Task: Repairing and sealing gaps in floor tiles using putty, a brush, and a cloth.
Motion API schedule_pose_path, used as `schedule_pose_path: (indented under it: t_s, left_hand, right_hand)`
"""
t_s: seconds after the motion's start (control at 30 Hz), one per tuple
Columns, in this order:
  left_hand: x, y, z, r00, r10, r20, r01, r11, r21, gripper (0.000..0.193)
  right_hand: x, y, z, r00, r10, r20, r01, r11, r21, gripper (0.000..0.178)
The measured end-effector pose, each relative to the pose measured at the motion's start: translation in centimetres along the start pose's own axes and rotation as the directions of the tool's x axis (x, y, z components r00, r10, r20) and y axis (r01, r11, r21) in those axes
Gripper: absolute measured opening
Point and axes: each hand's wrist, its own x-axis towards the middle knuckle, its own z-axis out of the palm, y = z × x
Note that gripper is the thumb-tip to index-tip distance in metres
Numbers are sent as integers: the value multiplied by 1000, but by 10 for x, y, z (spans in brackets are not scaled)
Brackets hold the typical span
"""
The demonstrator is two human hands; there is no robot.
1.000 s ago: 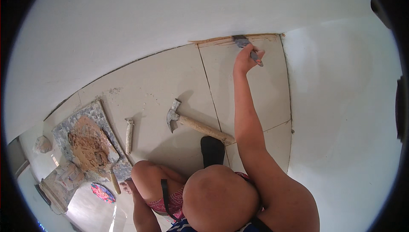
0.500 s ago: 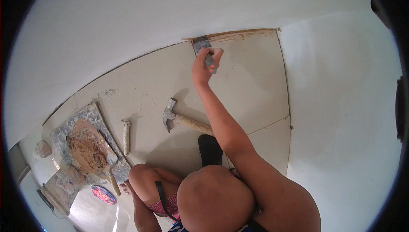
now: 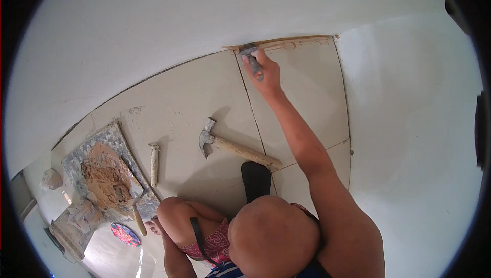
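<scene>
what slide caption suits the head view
Right hand holding a putty knife at the brown paste along the wall, claw hammer on the tiles.

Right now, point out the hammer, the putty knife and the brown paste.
Hammer (image 3: 238, 149), head view: on its wooden handle.
Putty knife (image 3: 254, 67), head view: on its grey handle.
Brown paste (image 3: 105, 179), head view: middle of the heap.

We have mortar (image 3: 105, 178) on the board (image 3: 115, 137) at left, our claw hammer (image 3: 240, 151) right of it, our scraper (image 3: 256, 69) beyond, by the wall (image 3: 204, 12).
</scene>
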Motion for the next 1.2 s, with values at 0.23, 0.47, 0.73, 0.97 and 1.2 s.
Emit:
schedule_pose_path:
  t_s: [0.23,0.47,0.73,0.97,1.2]
  left_hand:
    - [7,2,11,994,-102,-47,91,976,-198,67]
    - [8,4,15,990,-131,-59,111,959,-259,67]
    - [10,3,17,984,-157,-89,123,944,-307,67]
    - [14,-4,19,976,-193,-98,146,921,-361,67]
    - [17,-4,25,975,-196,-108,136,903,-407,67]
  right_hand:
    - [12,39,-24,997,18,-78,-30,988,-151,22]
    - [1,38,-33,984,149,-94,-150,989,1,14]
    - [7,30,-9,997,83,9,-83,991,104,18]
    - [26,75,-65,967,247,-70,-245,969,38,30]
    - [14,70,-59,930,244,-274,-271,961,-62,31]
